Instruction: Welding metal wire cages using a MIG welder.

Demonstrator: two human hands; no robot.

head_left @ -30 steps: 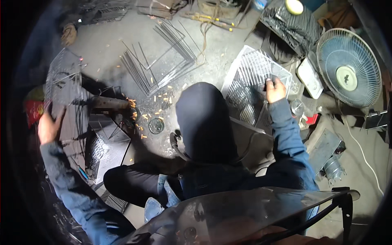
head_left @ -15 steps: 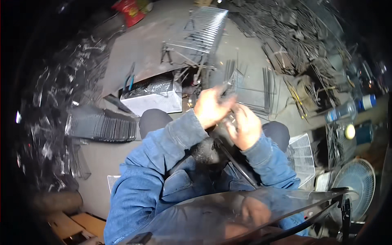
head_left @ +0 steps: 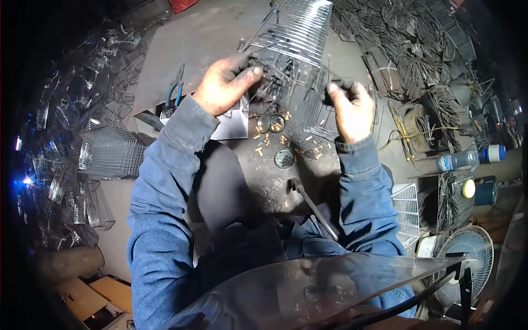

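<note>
My left hand (head_left: pixel 224 85) is raised at the left of a dark wire stand, its thumb and fingers curled close together. Just beyond its fingertips stands a shiny wire rack (head_left: pixel 301 33), tilted over the dark stand (head_left: pixel 283 80). My right hand (head_left: pixel 352 107), also closed, is at the right beside a flat frame of thin dark wires (head_left: pixel 314 113). What either hand grips is lost among the wires. On the floor between my knees lie a small round dish (head_left: pixel 284 159) and scattered short brownish stubs (head_left: pixel 260 149).
Blue-handled pliers (head_left: pixel 175 94) rest by a light box (head_left: pixel 234 125), partly behind my left arm. Stacked wire baskets (head_left: pixel 110 151) stand at the left. Wire bundles (head_left: pixel 418 60) fill the far right. A bottle (head_left: pixel 459 161) and a fan (head_left: pixel 467 258) are at the right. A clear shield (head_left: pixel 308 286) crosses the lower view.
My hands were close together over the middle; now they are apart, left hand farther left, right hand farther right and higher. The view has shifted, and the floor dish shows between my arms.
</note>
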